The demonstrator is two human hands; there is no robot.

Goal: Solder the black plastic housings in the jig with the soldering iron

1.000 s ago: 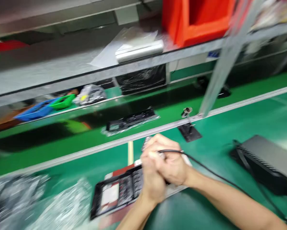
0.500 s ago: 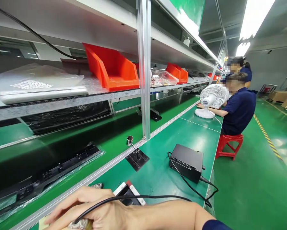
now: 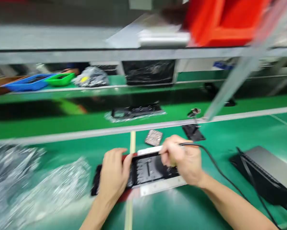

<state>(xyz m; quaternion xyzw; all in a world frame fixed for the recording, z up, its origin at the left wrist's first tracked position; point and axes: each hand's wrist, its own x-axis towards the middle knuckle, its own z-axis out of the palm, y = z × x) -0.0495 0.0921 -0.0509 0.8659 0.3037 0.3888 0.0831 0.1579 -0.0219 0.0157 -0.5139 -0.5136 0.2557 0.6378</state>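
My left hand (image 3: 114, 174) lies over the left end of a long black housing (image 3: 133, 171), fingers over its far edge and thumb along the top. The housing sits in a red and white fixture (image 3: 163, 186) on the green bench. My right hand (image 3: 185, 159) is closed round a corded soldering iron above the housing's right part; its black cord (image 3: 212, 161) comes out behind the hand. The iron's body and tip are mostly hidden by the fingers. Behind the fixture lies a small speckled square (image 3: 154, 137). An iron stand (image 3: 193, 127) with a metal ring stands to its right.
Crumpled clear plastic bags (image 3: 54, 188) cover the left bench. A black box (image 3: 265, 175) with cables sits at right. Behind the metal rail (image 3: 109, 131), a wrapped black part (image 3: 136, 111) lies on a green surface. A shelf with a red bin (image 3: 229, 28) hangs above; a post slants at right.
My view has swung left and down to the fixture. My right hand has moved from beside the fixture to over the housing, still with the corded iron. My left hand has come into view.
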